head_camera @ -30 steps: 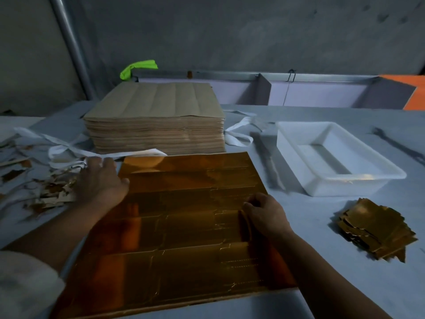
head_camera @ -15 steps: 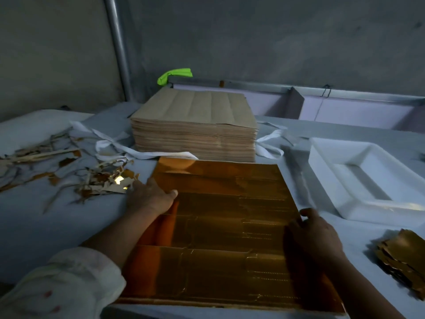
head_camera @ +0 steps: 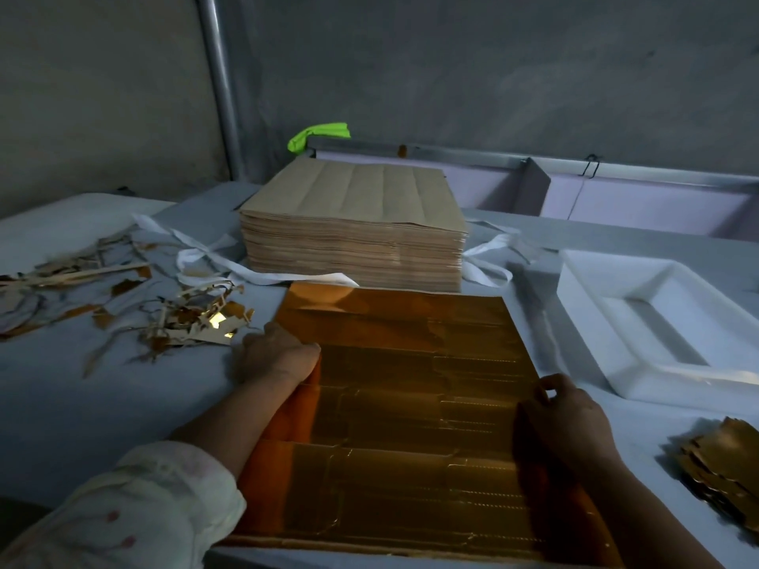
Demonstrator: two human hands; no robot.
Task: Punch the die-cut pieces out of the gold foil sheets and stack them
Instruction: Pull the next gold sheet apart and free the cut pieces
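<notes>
A gold foil sheet (head_camera: 410,404) with die-cut lines lies flat in front of me on the table. My left hand (head_camera: 271,357) is at its left edge, thumb on top of the foil and fingers curled down round the edge. At the right edge my right hand (head_camera: 569,416) pinches the sheet between thumb and fingers. Behind the sheet stands a tall stack of sheets (head_camera: 353,227), brown backs up. A small pile of punched gold pieces (head_camera: 723,474) sits at the far right.
Torn gold and brown scrap strips (head_camera: 123,297) litter the table at the left. White straps (head_camera: 254,269) lie beside the tall stack. A white plastic tray (head_camera: 616,330) stands at the right. A grey wall and a metal pole (head_camera: 219,88) rise behind.
My left hand has slid from the sheet's far left corner toward me along the left edge. The right hand stays on the right edge. My view has swung to the left.
</notes>
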